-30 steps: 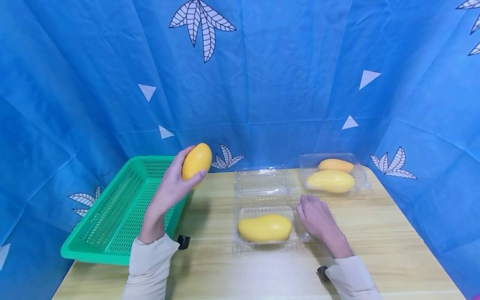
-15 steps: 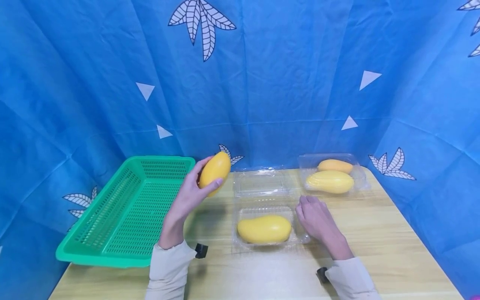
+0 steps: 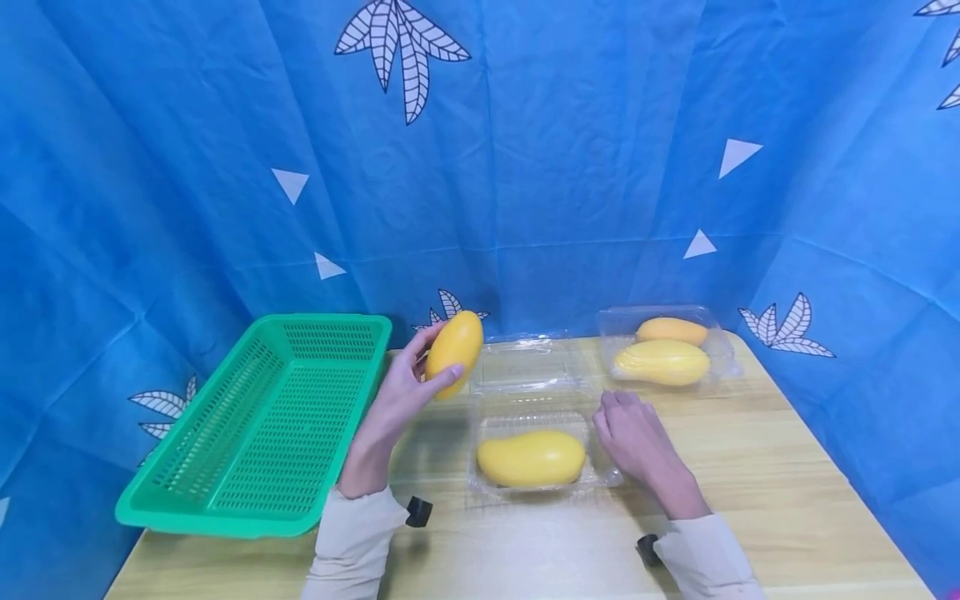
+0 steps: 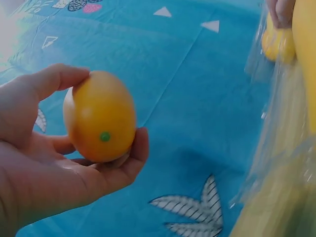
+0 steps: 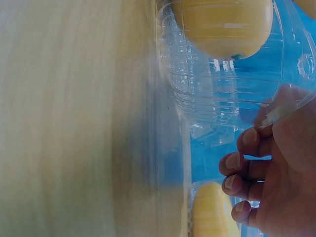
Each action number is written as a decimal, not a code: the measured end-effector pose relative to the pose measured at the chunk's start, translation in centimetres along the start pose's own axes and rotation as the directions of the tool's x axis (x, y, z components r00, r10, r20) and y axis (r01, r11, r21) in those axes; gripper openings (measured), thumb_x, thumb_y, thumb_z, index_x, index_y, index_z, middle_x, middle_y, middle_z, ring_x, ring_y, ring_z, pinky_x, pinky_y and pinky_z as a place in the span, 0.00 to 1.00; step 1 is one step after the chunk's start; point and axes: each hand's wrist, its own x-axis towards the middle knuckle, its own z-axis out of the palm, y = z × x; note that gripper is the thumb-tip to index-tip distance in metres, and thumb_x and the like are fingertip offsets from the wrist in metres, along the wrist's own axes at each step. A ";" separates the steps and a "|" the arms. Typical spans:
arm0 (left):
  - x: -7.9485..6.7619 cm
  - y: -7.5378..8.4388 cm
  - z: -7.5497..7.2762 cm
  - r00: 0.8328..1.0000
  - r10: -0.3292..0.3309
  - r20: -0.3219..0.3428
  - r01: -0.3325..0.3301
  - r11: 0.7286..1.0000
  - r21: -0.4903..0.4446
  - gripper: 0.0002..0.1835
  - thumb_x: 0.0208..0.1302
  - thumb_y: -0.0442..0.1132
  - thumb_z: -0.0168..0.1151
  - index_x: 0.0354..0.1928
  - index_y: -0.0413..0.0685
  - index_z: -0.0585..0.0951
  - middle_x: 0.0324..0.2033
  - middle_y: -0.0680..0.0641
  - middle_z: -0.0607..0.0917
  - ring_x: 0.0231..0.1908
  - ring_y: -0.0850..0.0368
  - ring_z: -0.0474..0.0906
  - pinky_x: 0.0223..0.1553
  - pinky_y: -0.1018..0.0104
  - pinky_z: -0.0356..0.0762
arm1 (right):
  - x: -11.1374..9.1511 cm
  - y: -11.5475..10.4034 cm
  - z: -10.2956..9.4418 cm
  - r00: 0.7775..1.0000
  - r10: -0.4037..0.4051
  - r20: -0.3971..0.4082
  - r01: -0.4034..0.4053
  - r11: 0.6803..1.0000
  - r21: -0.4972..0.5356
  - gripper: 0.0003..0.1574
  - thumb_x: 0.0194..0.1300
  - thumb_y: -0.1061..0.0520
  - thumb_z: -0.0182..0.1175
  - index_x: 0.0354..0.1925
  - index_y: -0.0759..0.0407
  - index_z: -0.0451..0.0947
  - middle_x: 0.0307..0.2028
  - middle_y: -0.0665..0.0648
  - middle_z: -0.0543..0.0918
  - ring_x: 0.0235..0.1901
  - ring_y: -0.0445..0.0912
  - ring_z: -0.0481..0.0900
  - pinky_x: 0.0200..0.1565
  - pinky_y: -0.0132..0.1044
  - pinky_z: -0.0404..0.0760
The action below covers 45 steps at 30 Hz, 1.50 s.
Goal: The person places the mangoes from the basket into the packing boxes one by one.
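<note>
My left hand (image 3: pixel 401 392) grips a yellow mango (image 3: pixel 456 354) above the table, between the green basket and an opened clear plastic clamshell box (image 3: pixel 525 367). In the left wrist view the fingers curl round the mango (image 4: pixel 101 111), and a green stem spot faces the camera. Another yellow mango (image 3: pixel 531 458) lies in the near half of the box, whose lid is folded back toward the curtain. At the box's right edge is my right hand (image 3: pixel 637 437). The right wrist view shows its thumb and index finger pinching the clear rim (image 5: pixel 276 116), other fingers loosely bent.
At the left stands a green perforated basket (image 3: pixel 288 529). A second clear box (image 3: pixel 615 321) with two yellow-orange mangoes (image 3: pixel 663 362) sits at the back right. A blue patterned curtain (image 3: pixel 570 167) surrounds the wooden table (image 3: pixel 780 500).
My left hand has carried the mango rightward from over the basket's edge toward the opened box. The right hand has stayed at the box's rim.
</note>
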 end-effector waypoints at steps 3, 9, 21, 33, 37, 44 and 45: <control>0.1 -0.4 0.6 1.000 -0.023 0.005 0.024 0.990 -0.141 0.37 0.68 0.38 0.68 0.76 0.53 0.65 0.68 0.45 0.69 0.64 0.44 0.71 0.61 0.60 0.78 | -0.1 0.1 0.1 1.000 0.000 0.002 0.000 1.000 -0.002 0.17 0.75 0.60 0.47 0.26 0.51 0.68 0.25 0.52 0.71 0.36 0.55 0.76 0.41 0.54 0.77; 0.3 -0.9 1.3 0.994 -0.051 0.102 0.092 0.887 -0.452 0.33 0.74 0.35 0.57 0.78 0.53 0.62 0.69 0.42 0.68 0.61 0.47 0.71 0.56 0.63 0.80 | -0.1 0.0 0.1 1.000 0.000 0.006 0.000 1.000 0.001 0.15 0.75 0.60 0.48 0.28 0.53 0.70 0.27 0.54 0.74 0.40 0.58 0.79 0.44 0.57 0.78; 0.5 -2.0 3.2 0.971 -0.035 0.236 0.154 0.847 -0.508 0.37 0.68 0.30 0.62 0.77 0.55 0.66 0.65 0.40 0.70 0.56 0.48 0.72 0.49 0.64 0.80 | -0.3 -0.2 0.1 1.000 -0.005 -0.002 0.005 1.000 0.004 0.15 0.75 0.60 0.47 0.29 0.56 0.72 0.29 0.58 0.78 0.43 0.61 0.80 0.46 0.59 0.78; 0.9 -3.1 4.7 0.971 -0.068 0.231 0.132 0.952 -0.275 0.37 0.64 0.37 0.72 0.75 0.58 0.70 0.72 0.51 0.67 0.64 0.46 0.71 0.67 0.54 0.71 | -0.1 -0.2 0.0 1.000 -0.025 -0.011 0.025 1.000 0.005 0.15 0.75 0.60 0.48 0.28 0.55 0.72 0.26 0.55 0.75 0.38 0.58 0.78 0.42 0.57 0.79; 1.2 -3.5 5.4 0.973 -0.046 0.226 0.089 0.979 -0.186 0.37 0.64 0.37 0.72 0.74 0.58 0.71 0.69 0.50 0.72 0.60 0.47 0.74 0.63 0.55 0.74 | 0.0 -0.1 -0.1 1.000 -0.024 -0.014 0.024 1.000 0.005 0.14 0.75 0.60 0.49 0.31 0.58 0.74 0.30 0.59 0.79 0.43 0.62 0.80 0.47 0.61 0.79; 1.2 -3.6 7.1 0.976 0.000 0.216 0.001 1.000 -0.005 0.36 0.62 0.34 0.73 0.72 0.49 0.73 0.66 0.46 0.76 0.57 0.48 0.76 0.60 0.54 0.77 | 0.1 0.0 -0.1 1.000 -0.009 0.004 0.009 1.000 0.012 0.14 0.76 0.59 0.48 0.32 0.59 0.74 0.32 0.61 0.80 0.46 0.63 0.80 0.49 0.62 0.78; 1.2 -3.6 7.3 0.974 0.002 0.225 -0.008 1.000 0.026 0.36 0.61 0.34 0.74 0.72 0.49 0.73 0.66 0.47 0.77 0.57 0.48 0.76 0.60 0.53 0.77 | 0.1 0.0 -0.1 1.000 -0.006 0.007 0.006 1.000 0.015 0.14 0.76 0.59 0.48 0.32 0.59 0.74 0.33 0.61 0.80 0.46 0.63 0.80 0.49 0.62 0.78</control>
